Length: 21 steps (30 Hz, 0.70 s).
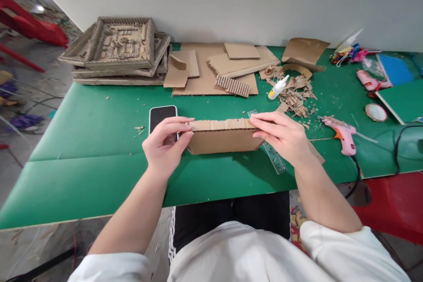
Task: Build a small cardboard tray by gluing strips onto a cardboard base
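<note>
Between my two hands a brown cardboard panel (pixel 224 142) is held up above the green table, tilted, with a strip of cardboard along its top edge. My left hand (pixel 167 143) pinches its left end between thumb and fingers. The right end is gripped the same way by my right hand (pixel 280 134). Partly behind my left hand lies a smartphone (pixel 162 113) with a dark screen. A clear ruler (pixel 276 161) lies on the table beneath my right hand, partly covered by it.
Stacked cardboard frames (pixel 120 48) stand at the back left. Cardboard sheets (pixel 198 90) lie behind the panel, beside a glue bottle (pixel 278 88) among cardboard scraps (pixel 297 101). At right are a pink glue gun (pixel 343 134) with a cable and a tape roll (pixel 376 112).
</note>
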Motion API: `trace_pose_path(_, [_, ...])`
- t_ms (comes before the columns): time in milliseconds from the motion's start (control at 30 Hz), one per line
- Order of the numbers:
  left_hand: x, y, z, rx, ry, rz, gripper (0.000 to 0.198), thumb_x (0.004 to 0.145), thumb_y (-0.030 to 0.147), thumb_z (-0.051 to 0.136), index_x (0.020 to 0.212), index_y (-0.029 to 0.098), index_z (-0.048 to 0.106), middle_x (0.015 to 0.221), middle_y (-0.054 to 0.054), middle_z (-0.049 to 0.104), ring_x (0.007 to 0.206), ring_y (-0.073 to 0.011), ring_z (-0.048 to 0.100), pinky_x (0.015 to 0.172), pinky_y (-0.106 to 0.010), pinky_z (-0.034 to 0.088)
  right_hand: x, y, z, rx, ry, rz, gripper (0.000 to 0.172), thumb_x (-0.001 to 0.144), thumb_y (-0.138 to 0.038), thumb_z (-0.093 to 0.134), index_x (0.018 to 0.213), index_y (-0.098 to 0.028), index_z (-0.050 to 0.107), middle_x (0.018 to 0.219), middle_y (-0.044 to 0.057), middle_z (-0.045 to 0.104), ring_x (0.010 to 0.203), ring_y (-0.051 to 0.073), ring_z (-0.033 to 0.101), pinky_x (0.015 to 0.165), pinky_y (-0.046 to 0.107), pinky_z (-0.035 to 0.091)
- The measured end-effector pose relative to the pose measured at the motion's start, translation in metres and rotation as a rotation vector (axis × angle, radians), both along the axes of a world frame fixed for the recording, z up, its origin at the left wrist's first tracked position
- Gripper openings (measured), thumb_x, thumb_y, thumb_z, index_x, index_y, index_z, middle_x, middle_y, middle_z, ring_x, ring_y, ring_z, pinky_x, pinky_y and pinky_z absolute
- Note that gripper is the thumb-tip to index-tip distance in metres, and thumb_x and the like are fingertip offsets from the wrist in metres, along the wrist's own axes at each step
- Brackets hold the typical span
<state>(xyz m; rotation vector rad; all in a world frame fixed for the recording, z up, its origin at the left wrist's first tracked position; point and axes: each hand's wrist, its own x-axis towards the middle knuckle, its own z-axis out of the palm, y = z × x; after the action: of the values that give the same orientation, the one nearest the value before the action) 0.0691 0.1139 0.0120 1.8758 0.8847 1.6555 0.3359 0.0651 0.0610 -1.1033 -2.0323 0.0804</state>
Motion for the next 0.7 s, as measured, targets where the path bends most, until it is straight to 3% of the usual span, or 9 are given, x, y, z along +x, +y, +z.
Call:
trace_pose_path(300, [0.0, 0.0, 0.0, 0.009, 0.001, -0.013, 0.013, 0.079, 0.016, 0.068, 0.086, 0.026, 0.068, 0.091, 0.0, 0.07, 0.086, -0.016, 0.069, 0.068, -0.029, 0.057, -0.003, -0.001, -0.006, -0.024, 0.05, -0.045, 0.025, 0.085, -0.022, 0.063, 0.108, -0.027, 0.07, 0.103, 0.005, 0.072, 0.091, 0.018, 0.068, 0.08, 0.035, 0.058])
trace_pose_path(533, [0.0, 0.0, 0.001, -0.01, -0.019, -0.019, 0.011, 0.079, 0.017, 0.068, 0.086, 0.026, 0.068, 0.09, -0.001, 0.07, 0.085, -0.0159, 0.069, 0.069, -0.03, 0.057, 0.006, -0.005, -0.009, -0.073, 0.098, -0.091, 0.047, 0.078, -0.031, 0.069, 0.124, -0.03, 0.061, 0.119, 0.005, 0.067, 0.105, 0.021, 0.065, 0.093, 0.037, 0.054])
trace_pose_path(700, [0.0, 0.0, 0.0, 0.022, -0.04, -0.036, 0.015, 0.077, 0.014, 0.069, 0.088, 0.026, 0.068, 0.091, -0.001, 0.071, 0.086, -0.0156, 0.069, 0.069, -0.029, 0.058, 0.012, -0.007, -0.012, -0.011, 0.129, -0.131, 0.036, 0.08, -0.025, 0.068, 0.116, -0.029, 0.066, 0.112, 0.005, 0.071, 0.1, 0.021, 0.067, 0.089, 0.037, 0.057])
